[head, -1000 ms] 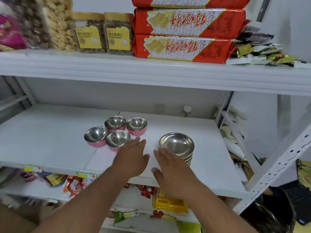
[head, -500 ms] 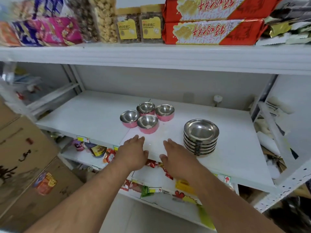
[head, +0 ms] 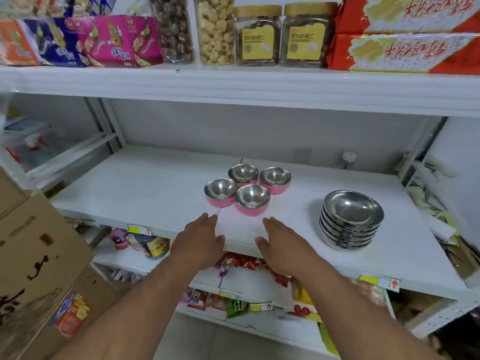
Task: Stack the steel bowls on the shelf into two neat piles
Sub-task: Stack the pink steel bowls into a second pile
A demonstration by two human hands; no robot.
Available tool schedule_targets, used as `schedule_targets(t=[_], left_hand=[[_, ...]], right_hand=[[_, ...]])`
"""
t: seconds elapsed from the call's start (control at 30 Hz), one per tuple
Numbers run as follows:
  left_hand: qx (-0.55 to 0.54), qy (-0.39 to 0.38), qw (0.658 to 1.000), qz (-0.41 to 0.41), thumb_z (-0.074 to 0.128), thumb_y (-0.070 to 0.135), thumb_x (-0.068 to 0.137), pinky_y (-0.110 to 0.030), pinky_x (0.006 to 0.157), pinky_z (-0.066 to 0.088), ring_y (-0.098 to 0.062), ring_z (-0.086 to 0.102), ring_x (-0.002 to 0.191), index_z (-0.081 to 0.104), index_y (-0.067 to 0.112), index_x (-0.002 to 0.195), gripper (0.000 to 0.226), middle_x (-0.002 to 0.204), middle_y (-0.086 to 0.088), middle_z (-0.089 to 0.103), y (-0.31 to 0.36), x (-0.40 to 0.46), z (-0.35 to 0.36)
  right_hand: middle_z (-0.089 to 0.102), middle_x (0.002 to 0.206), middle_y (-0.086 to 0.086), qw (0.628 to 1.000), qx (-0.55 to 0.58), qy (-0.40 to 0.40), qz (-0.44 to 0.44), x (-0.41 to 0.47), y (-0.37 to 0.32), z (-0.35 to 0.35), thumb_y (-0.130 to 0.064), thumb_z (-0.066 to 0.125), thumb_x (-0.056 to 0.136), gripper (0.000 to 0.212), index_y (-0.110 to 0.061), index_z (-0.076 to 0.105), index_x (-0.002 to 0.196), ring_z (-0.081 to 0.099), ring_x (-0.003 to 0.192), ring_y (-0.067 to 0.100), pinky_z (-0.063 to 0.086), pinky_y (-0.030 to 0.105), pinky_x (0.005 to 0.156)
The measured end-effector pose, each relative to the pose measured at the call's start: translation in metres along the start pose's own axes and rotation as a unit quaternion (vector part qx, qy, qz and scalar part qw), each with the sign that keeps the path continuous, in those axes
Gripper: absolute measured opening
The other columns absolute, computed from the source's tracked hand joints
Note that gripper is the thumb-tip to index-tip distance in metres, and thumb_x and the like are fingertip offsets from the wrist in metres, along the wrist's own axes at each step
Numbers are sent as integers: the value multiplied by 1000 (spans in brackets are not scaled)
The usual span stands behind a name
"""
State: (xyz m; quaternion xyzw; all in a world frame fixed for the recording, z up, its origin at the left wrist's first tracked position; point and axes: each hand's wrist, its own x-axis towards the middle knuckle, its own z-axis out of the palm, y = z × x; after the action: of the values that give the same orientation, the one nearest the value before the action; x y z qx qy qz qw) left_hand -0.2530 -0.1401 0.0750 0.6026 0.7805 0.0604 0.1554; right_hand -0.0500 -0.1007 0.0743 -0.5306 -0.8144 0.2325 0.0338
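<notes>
Four loose pink bowls to be nested, one steel pile already done

On the middle shelf (head: pixel 155 183) four small pink-sided steel bowls are sat loose in a tight cluster, rims touching or nearly so: one at 9 o'clock (head: pixel 220 191), one at 12 (head: pixel 243 174), one at 3 (head: pixel 275 179), one at 6 (head: pixel 252 199). Off at 3 o'clock from the cluster, well apart, a neat pile of wider steel bowls (head: pixel 351 220) is already stacked. The left hand (head: pixel 200 239) and right hand (head: pixel 281 242) are held flat at the shelf's front edge, fingers spread, nothing gripped in either grip. These little bowls are probably light and stiff, with slick polished insides, so they're best pinched at the rim or cupped round the pink wall, and likely to slide if nudged. The near one at 6 could be taken first and dropped into a neighbour.
</notes>
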Motion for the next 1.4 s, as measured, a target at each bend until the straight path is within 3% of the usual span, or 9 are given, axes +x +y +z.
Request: schedule_targets(t=[0.3, 0.63, 0.8, 1.03, 1.17, 1.27, 1.4], left_hand=[[-40, -34, 998, 16, 42, 44, 100, -43, 121, 24, -28, 19, 152, 18, 23, 160, 68, 169, -2, 11, -50, 33, 0], [-74, -29, 997, 7, 41, 44, 101, -39, 120, 20, -25, 19, 152, 18, 21, 160, 68, 168, -2, 14, -37, 70, -7], [-63, -12, 998, -5, 41, 42, 101, -39, 119, 23, -26, 21, 151, 19, 19, 160, 66, 168, -3, 17, -31, 88, -13], [-91, -16, 996, -13, 44, 41, 100, -38, 117, 27, -25, 27, 149, 21, 19, 159, 67, 166, -3, 21, -33, 111, -6], [-156, -17, 987, -34, 47, 39, 100, -37, 118, 25, -25, 28, 149, 22, 17, 159, 67, 166, -5, 22, -42, 132, -4], [-203, -21, 977, -54, 49, 37, 100, -36, 118, 24, -25, 27, 150, 22, 14, 158, 68, 165, -8, 24, -53, 153, 0], [-284, -24, 954, -92, 54, 37, 98, -40, 116, 34, -30, 40, 143, 25, 13, 157, 70, 161, -11, 33, -71, 188, 3]], right_hand=[[21, 168, 11, 998, 16, 7, 59, 24, -33, 17, -41, 37, 106, 65, -10, 19, 160, 29, 150, 29, 29, 37, 118], [39, 158, 12, 993, 69, 44, 85, 66, -11, 1, -38, 40, 105, 58, -8, 32, 154, 41, 142, 28, 37, 37, 110], [52, 147, 12, 989, 111, 62, 74, 86, 3, -1, -32, 44, 103, 48, -13, 41, 147, 52, 130, 29, 44, 37, 98], [43, 156, 10, 987, 112, 52, 107, 97, 10, -1, -36, 45, 103, 56, -11, 35, 152, 44, 140, 29, 39, 38, 107], [43, 156, 11, 976, 141, 65, 151, 110, 14, 1, -39, 46, 102, 56, -8, 39, 149, 45, 139, 30, 41, 39, 105], [35, 162, 11, 962, 192, 67, 183, 122, 13, 4, -38, 47, 102, 65, -8, 29, 156, 39, 145, 29, 36, 37, 110], [31, 165, 11, 943, 238, 81, 219, 135, 9, 7, -36, 48, 101, 68, -9, 24, 159, 36, 148, 29, 33, 35, 112]])
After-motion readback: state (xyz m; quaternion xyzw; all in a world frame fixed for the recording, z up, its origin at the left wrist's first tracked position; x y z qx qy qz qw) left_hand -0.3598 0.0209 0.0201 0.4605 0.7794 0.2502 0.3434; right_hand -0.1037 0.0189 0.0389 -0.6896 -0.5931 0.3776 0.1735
